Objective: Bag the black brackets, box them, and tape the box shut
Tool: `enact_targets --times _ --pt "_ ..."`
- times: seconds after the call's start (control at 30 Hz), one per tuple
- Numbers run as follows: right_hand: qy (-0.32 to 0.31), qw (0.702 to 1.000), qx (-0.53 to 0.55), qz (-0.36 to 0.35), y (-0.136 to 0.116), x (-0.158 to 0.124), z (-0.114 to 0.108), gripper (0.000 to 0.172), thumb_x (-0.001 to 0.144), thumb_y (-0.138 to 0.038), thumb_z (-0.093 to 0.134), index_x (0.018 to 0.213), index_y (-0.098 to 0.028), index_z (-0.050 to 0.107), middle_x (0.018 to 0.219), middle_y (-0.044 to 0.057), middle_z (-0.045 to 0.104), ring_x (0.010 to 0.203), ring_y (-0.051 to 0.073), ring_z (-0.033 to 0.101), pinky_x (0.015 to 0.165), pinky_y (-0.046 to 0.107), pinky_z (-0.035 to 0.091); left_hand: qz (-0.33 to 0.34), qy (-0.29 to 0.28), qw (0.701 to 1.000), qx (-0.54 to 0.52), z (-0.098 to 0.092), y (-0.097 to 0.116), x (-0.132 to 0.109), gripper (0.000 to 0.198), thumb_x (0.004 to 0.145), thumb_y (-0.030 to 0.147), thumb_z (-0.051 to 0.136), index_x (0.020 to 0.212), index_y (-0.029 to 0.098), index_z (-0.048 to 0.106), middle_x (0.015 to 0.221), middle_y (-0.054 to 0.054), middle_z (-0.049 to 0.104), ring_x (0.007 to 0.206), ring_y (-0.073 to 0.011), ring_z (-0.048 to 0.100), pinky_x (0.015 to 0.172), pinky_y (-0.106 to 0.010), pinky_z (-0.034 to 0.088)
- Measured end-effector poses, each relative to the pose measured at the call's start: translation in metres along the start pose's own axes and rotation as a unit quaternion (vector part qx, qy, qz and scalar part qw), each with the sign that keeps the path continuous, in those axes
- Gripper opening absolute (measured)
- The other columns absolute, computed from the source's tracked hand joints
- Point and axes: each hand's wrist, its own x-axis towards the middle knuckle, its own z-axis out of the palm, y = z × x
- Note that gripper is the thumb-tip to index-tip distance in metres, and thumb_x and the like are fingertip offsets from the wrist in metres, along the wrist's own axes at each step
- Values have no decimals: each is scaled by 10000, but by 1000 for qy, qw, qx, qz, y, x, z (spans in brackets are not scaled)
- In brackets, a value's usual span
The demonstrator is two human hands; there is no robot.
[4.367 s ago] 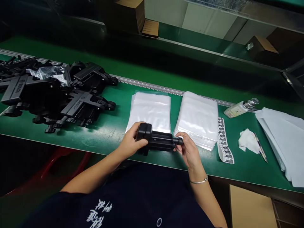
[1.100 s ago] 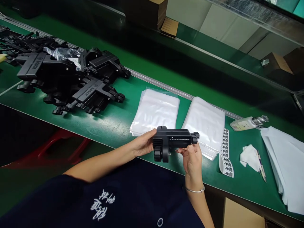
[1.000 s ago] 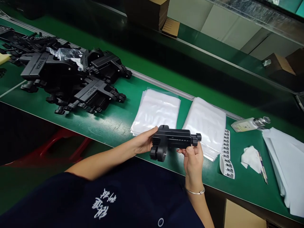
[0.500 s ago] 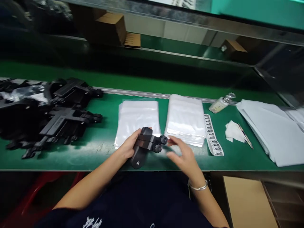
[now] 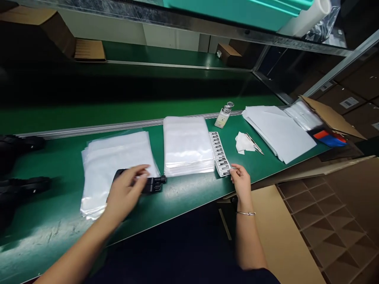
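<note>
On the front edge of the left stack of clear plastic bags (image 5: 118, 152) lies a black jointed clamp-like part (image 5: 154, 184), its knobs pointing right. My left hand (image 5: 126, 193) hovers over it and hides much of it; the fingers are loosely bent, with thumb and fingertips apart. A strip of printed labels (image 5: 219, 152) lies beside the right stack of bags (image 5: 189, 146). At its lower right corner, my right hand (image 5: 240, 179) pinches the strip between thumb and fingers.
Beyond the labels stand a metal-capped bottle (image 5: 223, 115), a white cloth (image 5: 244, 142) and tweezers (image 5: 254, 144). White sheets (image 5: 278, 130) lie at right. More black parts (image 5: 23, 185) sit at far left. Below right is a divided carton (image 5: 328, 213).
The view has swung right. My left hand has set the black part down on the bags and loosened its fingers. My right hand has moved from the part to the label strip.
</note>
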Motion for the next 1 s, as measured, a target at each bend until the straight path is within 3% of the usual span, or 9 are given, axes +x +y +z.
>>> enact_targets --times 0.13,0.27,0.4,0.5,0.63,0.73,0.83,0.9,1.0 --pt "16 996 86 -4 1 -14 8 322 765 -430 640 939 -161 617 613 -45 549 490 89 465 448 215 368 46 -269 955 -116 75 47 8 312 878 414 502 1006 207 698 1042 -71 715 925 -236 636 849 -347 496" --pt "24 989 146 8 1 -27 10 295 765 -413 672 908 -157 641 619 -27 580 552 111 548 497 233 461 33 -365 900 -238 146 72 15 514 831 307 561 1336 214 535 1143 -77 680 778 -158 604 691 -284 485" --pt "13 986 167 23 2 -33 9 310 771 -420 686 924 -151 664 644 -12 619 583 126 600 560 270 531 -24 -383 866 -321 186 80 17 454 771 255 616 1213 155 600 786 -17 650 627 -123 543 596 -244 433" --pt "3 992 125 11 5 -34 5 331 785 -431 675 970 -156 661 732 18 657 630 149 632 577 293 548 -41 -343 873 -344 200 82 17 242 749 194 610 980 141 656 728 -7 632 629 -115 538 627 -240 416" --pt "16 998 -6 -54 8 -33 -1 245 841 -408 615 909 -176 653 796 37 646 653 161 617 580 301 531 -44 -323 884 -336 207 79 17 174 750 177 616 917 150 660 743 -10 645 656 -126 557 646 -242 418" --pt "24 980 -103 -170 10 -34 -4 176 879 -345 561 851 -194 645 909 75 624 805 201 610 650 334 524 -50 -322 895 -305 210 76 20 192 786 229 625 953 144 669 721 -13 639 640 -136 563 657 -254 448" --pt "51 953 -145 -262 8 -40 -10 122 888 -291 546 840 -213 626 921 83 607 914 235 587 788 407 508 -56 -324 897 -295 214 75 24 289 898 332 508 999 119 675 866 -77 678 759 -171 623 740 -288 504" --pt "107 946 -126 -280 4 -44 -15 90 890 -269 545 845 -216 603 935 77 595 940 232 580 870 434 478 -62 -329 897 -289 213 79 23 384 945 355 416 1085 101 668 967 -118 691 843 -201 647 790 -322 524" --pt "167 961 -46 -218 -5 -44 -21 110 890 -295 553 831 -206 581 1006 78 588 999 227 572 929 433 440 -23 -352 906 -233 194 89 13 505 911 320 498 1385 146 505 1008 -107 722 891 -240 667 882 -387 507"
